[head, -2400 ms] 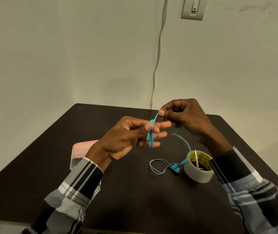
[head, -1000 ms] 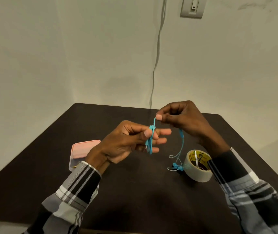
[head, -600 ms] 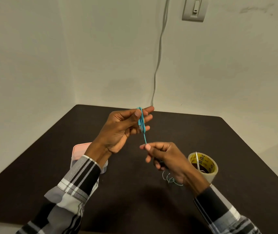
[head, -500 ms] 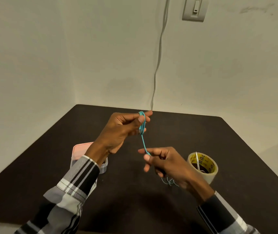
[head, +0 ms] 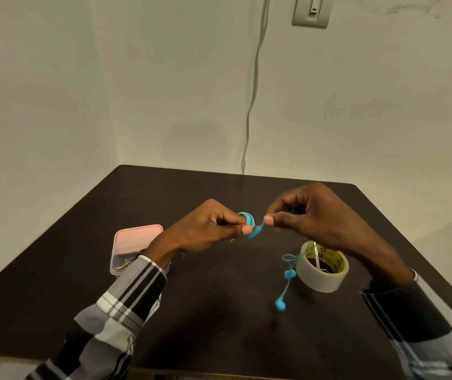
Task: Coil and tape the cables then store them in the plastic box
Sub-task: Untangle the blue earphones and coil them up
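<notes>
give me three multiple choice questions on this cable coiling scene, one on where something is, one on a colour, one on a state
1. Where is the tape roll?
A. on the table under the right hand
B. inside the plastic box
C. on the wall

2. What colour is the earphone cable?
A. red
B. blue
C. white

3. What is the state of the plastic box?
A. lid off
B. upside down
C. closed with its pink lid on

Answers:
1 A: it sits on the table below the right hand.
2 B: the coil on the left hand is blue.
3 C: the pink lid covers it.
</notes>
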Tool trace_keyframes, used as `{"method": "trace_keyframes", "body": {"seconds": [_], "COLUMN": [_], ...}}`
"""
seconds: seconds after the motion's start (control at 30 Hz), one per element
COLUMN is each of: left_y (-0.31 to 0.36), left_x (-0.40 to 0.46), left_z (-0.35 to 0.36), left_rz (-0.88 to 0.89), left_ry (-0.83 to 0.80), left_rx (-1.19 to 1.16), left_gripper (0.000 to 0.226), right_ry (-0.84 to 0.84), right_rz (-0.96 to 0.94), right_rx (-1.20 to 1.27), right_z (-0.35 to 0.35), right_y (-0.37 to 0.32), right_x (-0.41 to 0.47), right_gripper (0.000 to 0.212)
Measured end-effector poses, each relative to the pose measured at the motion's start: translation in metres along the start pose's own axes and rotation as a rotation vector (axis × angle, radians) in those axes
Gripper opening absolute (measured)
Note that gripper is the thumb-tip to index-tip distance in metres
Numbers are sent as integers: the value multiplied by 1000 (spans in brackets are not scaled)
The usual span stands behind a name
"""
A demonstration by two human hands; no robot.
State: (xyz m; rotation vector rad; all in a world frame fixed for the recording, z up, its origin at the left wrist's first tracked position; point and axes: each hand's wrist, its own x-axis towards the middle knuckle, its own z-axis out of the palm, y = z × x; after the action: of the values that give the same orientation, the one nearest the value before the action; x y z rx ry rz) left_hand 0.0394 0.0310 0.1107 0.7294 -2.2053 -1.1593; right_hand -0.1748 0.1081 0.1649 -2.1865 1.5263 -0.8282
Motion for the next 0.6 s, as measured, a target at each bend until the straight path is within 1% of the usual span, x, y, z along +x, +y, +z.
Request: {"method": "trace_keyframes", "body": {"seconds": [0.1,0.2,0.3,0.4,0.47,0.53,0.6], "left_y": [4,7,9,10,10,13,16], "left_x": [-3,-8,-15,-18,-17,-15,-12], "left_z": [2,4,4,7,10,12,11], "left_rz": [-6,-17,-18,44,92,142,194], "left_ry": [-46,-97,-106,-97,-95,-86,-47], "left_rx": [-60,-178,-392,-670,-844,-959,-1014], "left_gripper": [23,25,23,23,28,30,31], "right_ry": [-30,-41,-17,-7,4,2,-8], "right_rz": [-67,-119,-110,-57,-10,34,93], "right_rx": [-38,37,284,542,676,772,842], "right_z": [-12,-18,-19,-9,3,19,38], "right_y": [-4,-5,1,11,21,29,34], "right_x": [12,23,31,38,41,41,38], "right_gripper": [4,7,13,16,14,15,15]}}
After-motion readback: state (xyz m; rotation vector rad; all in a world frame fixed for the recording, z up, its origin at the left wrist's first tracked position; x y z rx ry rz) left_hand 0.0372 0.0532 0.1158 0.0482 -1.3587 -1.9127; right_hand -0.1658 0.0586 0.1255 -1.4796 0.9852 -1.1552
